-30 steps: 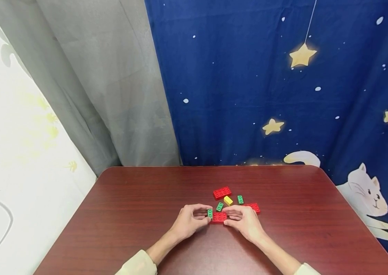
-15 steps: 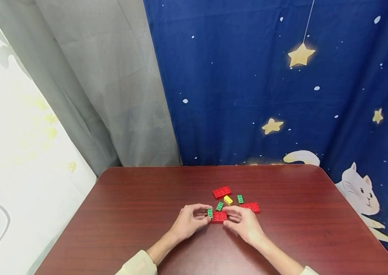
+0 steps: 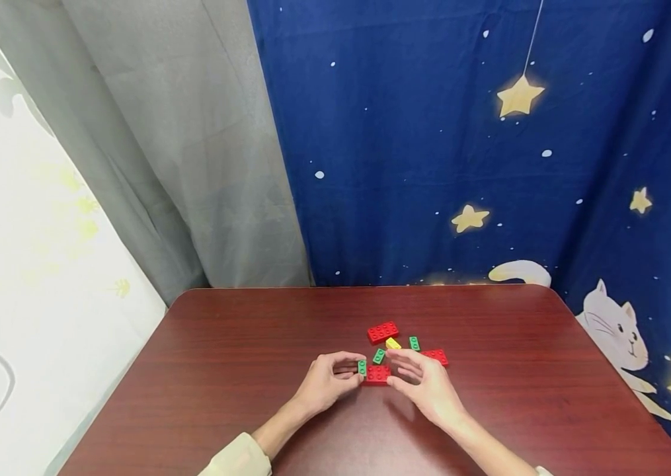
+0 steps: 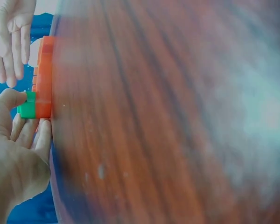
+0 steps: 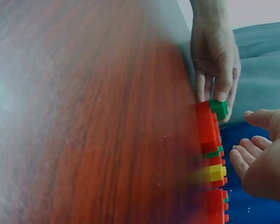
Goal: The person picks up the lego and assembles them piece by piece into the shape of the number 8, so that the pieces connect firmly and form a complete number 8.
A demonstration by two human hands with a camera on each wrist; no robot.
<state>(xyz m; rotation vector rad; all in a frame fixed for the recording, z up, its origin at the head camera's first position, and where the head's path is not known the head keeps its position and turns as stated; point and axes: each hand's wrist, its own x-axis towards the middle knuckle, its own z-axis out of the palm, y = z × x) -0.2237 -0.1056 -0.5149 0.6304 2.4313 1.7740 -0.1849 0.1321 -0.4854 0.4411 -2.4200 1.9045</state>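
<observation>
A green two-stud building brick sits on the left end of a red building brick near the table's middle. My left hand pinches the green brick, thumb on the near side and fingers on the far side. In the left wrist view, the thumb presses by the top of the green brick while fingers reach the red brick's end. At the red brick's right end hovers my right hand, holding nothing. Its fingers look relaxed and apart from the bricks in the right wrist view.
Beyond the hands lie another red brick, a yellow brick and two small green bricks, one nearer and one farther right. A third red brick is partly hidden behind the right hand. Curtains hang past the table.
My right hand has let go of the red brick's right end and lifted slightly, its fingers spreading. The left hand has kept its pinch on the green brick.
</observation>
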